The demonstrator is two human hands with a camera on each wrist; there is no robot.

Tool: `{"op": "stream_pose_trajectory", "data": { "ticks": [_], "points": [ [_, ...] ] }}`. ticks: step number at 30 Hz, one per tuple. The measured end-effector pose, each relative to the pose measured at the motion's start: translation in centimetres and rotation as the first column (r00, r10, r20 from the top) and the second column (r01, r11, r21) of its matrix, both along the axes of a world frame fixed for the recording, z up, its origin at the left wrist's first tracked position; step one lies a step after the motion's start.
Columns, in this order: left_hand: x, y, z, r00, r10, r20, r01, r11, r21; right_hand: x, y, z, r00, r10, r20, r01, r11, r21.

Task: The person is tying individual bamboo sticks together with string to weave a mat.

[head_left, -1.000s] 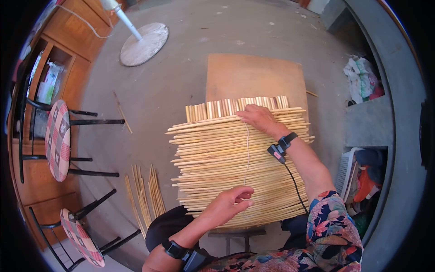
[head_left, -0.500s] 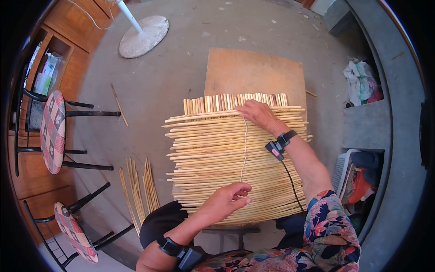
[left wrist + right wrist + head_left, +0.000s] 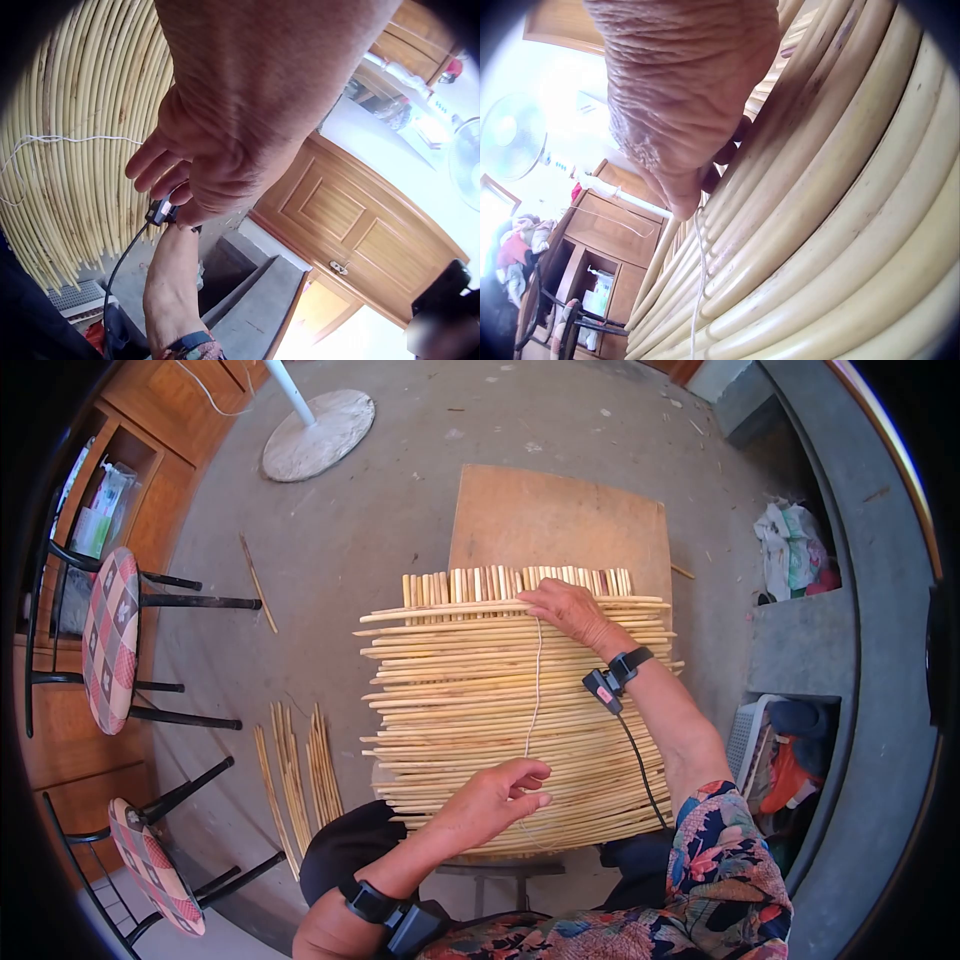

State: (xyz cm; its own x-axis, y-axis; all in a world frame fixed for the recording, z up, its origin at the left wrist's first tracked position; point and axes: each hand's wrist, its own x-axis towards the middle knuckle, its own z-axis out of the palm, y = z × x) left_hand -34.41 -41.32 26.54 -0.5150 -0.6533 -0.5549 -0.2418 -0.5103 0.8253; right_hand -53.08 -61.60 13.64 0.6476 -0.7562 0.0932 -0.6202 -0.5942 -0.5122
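Observation:
A mat of pale peeled sticks (image 3: 480,700) lies in front of the person, the sticks side by side. My right hand (image 3: 568,610) grips the outermost stick (image 3: 430,612) at the far edge, its thumb beside the white string (image 3: 700,277) in the right wrist view. That string (image 3: 537,680) runs across the mat toward the body and passes behind the left hand. Over the near part of the mat is my left hand (image 3: 490,800), palm inward, fingers loosely bent and thumb apart from them. In the left wrist view nothing shows between the left hand's (image 3: 202,161) fingers.
A row of short stick ends (image 3: 510,582) lies crosswise beyond the mat, on a brown board (image 3: 560,520). Loose sticks (image 3: 295,780) lie on the floor at left, near two chairs (image 3: 112,640) with checked seats. A basket (image 3: 752,745) of cloth sits in the right niche.
The head view has shifted slightly. Both hands keep nearly the same pose, the right at the far stick and the left over the near mat.

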Motion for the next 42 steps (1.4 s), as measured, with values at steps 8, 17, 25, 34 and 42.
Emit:
{"op": "stream_pose_trajectory", "data": {
  "ticks": [8, 17, 25, 34, 42],
  "points": [
    [0.9, -1.7, 0.7, 0.970, 0.241, 0.020, -0.236, 0.962, -0.135, -0.1, 1.0, 2.0, 0.997, 0.011, 0.080, -0.003, 0.994, -0.107],
    [3.3, -3.2, 1.0, 0.778, 0.525, 0.344, 0.022, 0.525, -0.851, 2.8, 8.2, 11.8, 0.912, 0.410, -0.022, -0.398, 0.870, -0.292],
    [5.9, -1.5, 3.1, 1.000, 0.006, -0.010, -0.007, 0.999, -0.032, 4.3, 13.5, 15.9, 0.824, 0.558, -0.101, -0.548, 0.739, -0.391],
    [4.8, 1.9, 4.8, 0.997, -0.064, -0.043, 0.059, 0.992, -0.116, 3.6, 17.6, 19.8, 0.835, 0.531, -0.145, -0.540, 0.740, -0.402],
    [4.3, 2.4, 5.0, 0.993, 0.119, 0.009, -0.105, 0.910, -0.401, 2.1, 20.3, 23.8, 0.946, 0.316, -0.077, -0.287, 0.702, -0.651]
  ]
}}
